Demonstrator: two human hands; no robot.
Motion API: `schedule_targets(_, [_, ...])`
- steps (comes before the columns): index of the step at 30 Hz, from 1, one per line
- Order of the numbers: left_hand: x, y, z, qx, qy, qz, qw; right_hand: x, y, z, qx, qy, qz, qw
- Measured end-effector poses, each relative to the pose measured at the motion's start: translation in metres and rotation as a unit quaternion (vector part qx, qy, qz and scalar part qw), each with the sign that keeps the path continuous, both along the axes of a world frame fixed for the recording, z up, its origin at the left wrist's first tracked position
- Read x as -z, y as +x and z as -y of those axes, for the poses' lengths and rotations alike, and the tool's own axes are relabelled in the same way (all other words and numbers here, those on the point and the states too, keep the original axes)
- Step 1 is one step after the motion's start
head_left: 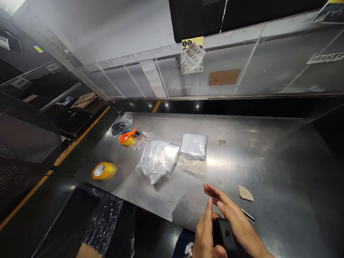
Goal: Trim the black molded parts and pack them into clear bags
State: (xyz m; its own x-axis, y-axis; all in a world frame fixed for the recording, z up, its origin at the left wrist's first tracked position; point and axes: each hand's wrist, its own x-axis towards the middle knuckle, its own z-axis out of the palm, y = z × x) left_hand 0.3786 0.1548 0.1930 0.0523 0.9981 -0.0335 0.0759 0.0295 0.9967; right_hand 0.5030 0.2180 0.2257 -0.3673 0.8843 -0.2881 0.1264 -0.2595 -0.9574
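My left hand [205, 238] and my right hand [233, 218] are at the bottom of the view, holding a black rectangular block [224, 234] with a round hole in its face. Part of the block is hidden by my fingers. The steel table [249, 161] spreads out beyond them. A beige curved piece [245, 193] and a thin black-and-white strip [248, 216] lie closest to my right hand. Farther off are a crumpled clear bag [157, 161], a folded plastic pack [194, 146], a yellow tape roll [103, 170] and an orange-handled tool [128, 137].
A clear acrylic panel [172, 77] with paper labels stands behind the table. A small dark item in a plastic bag [120, 125] lies at the far left corner. Clear bubble wrap [103, 222] hangs past the table's near left edge, above a dark floor with a yellow line.
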Motion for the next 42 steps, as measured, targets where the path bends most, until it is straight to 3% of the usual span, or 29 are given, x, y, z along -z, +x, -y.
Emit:
schedule_targets(1, [-0.004, -0.001, -0.002, -0.014, -0.015, -0.004, 1.000, 0.006, 0.004, 0.000, 0.023, -0.018, -0.027, 0.999])
schedule_targets(3, [-0.010, -0.002, -0.009, -0.040, -0.063, -0.014, 0.997, 0.015, 0.010, 0.007, 0.022, 0.024, -0.049, 0.998])
schedule_targets(6, [-0.019, -0.006, -0.023, -0.021, -0.128, 0.036, 0.991, 0.022, 0.010, 0.022, 0.000, 0.138, 0.044, 0.989])
schedule_targets(8, [-0.024, -0.007, -0.031, 0.015, -0.138, 0.122, 0.983, 0.021, 0.005, 0.027, 0.050, 0.154, 0.114, 0.980])
schedule_targets(12, [-0.025, -0.009, -0.034, 0.028, -0.157, 0.263, 0.951, 0.011, -0.007, 0.017, 0.147, 0.089, 0.124, 0.977])
schedule_targets(15, [-0.022, -0.009, -0.027, 0.040, -0.178, 0.288, 0.940, 0.004, -0.011, 0.009, 0.182, 0.023, 0.103, 0.978])
schedule_targets(18, [-0.019, -0.006, -0.018, 0.068, -0.228, 0.306, 0.922, 0.002, -0.013, 0.005, 0.187, 0.012, 0.132, 0.973])
schedule_targets(21, [-0.019, -0.001, -0.014, 0.026, -0.327, 0.357, 0.874, 0.003, -0.012, 0.000, 0.154, 0.034, 0.184, 0.970])
schedule_targets(25, [-0.021, 0.001, -0.020, -0.014, -0.487, 0.401, 0.775, 0.004, -0.004, 0.003, 0.152, 0.145, 0.223, 0.952])
schedule_targets(27, [-0.024, 0.000, -0.024, -0.040, -0.488, 0.431, 0.758, 0.001, 0.000, 0.012, 0.171, 0.228, 0.240, 0.928])
schedule_targets(29, [-0.027, -0.001, -0.027, -0.085, -0.457, 0.458, 0.757, -0.004, 0.003, 0.024, 0.154, 0.307, 0.238, 0.908])
schedule_targets(33, [-0.031, 0.000, -0.029, -0.163, -0.400, 0.496, 0.754, -0.009, -0.001, 0.046, 0.030, 0.447, 0.209, 0.869])
schedule_targets(35, [-0.032, 0.000, -0.028, -0.162, -0.412, 0.512, 0.736, -0.006, -0.008, 0.051, 0.001, 0.478, 0.227, 0.848])
schedule_targets(38, [-0.034, -0.001, -0.027, -0.144, -0.432, 0.534, 0.712, -0.001, -0.016, 0.052, 0.016, 0.488, 0.241, 0.839])
schedule_targets(42, [-0.036, -0.002, -0.024, -0.172, -0.422, 0.528, 0.716, 0.003, -0.019, 0.051, 0.003, 0.482, 0.227, 0.846])
